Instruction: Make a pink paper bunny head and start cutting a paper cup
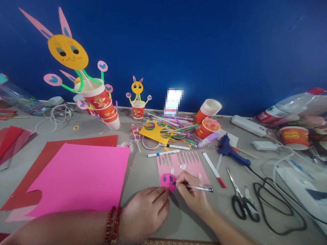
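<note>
My right hand (190,192) is closed around a slim pen (201,188), its tip touching a small magenta paper circle (168,179). Two dark purple oval eyes are drawn on the circle. The fingers of my left hand (148,209) are together and press the circle's lower edge down; their tips are partly hidden. Under the circle lies a light pink paper sheet (189,160) with leaf-shaped holes cut along its far side. A blue-and-white marker (163,153) rests at that sheet's far edge, and a red-capped white marker (213,169) lies to its right.
Large magenta paper (89,177) covers red paper on the left. Decorated cups (102,102) with a rabbit-like paper figure stand behind. Pipe cleaners (178,127) are heaped at the back. Scissors (238,197), a blue glue gun (230,149) and a looping black cable (281,229) lie right.
</note>
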`<state>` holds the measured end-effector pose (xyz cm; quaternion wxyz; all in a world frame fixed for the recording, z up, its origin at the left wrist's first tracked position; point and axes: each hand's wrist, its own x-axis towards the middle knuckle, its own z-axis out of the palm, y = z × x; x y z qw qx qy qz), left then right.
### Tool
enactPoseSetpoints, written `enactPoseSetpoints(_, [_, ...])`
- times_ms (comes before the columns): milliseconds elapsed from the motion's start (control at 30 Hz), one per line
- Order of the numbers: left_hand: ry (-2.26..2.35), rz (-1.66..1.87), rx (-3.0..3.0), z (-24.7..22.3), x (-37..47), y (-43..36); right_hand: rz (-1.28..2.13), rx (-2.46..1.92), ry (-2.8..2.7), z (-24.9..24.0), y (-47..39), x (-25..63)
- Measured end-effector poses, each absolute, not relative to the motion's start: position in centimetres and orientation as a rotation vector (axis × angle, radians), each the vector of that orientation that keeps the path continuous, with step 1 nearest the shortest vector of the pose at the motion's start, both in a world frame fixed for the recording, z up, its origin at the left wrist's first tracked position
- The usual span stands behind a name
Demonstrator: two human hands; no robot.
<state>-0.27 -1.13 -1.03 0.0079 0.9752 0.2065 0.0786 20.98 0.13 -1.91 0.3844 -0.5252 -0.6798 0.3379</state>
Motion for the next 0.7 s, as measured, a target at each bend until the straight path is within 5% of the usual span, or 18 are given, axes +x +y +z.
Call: enactPoseSetpoints(700, [0.625,0.234,3.049,-1.0,-0.21,-1.07,0.87,-1.323,-1.66,-2.22,0.06,21.06])
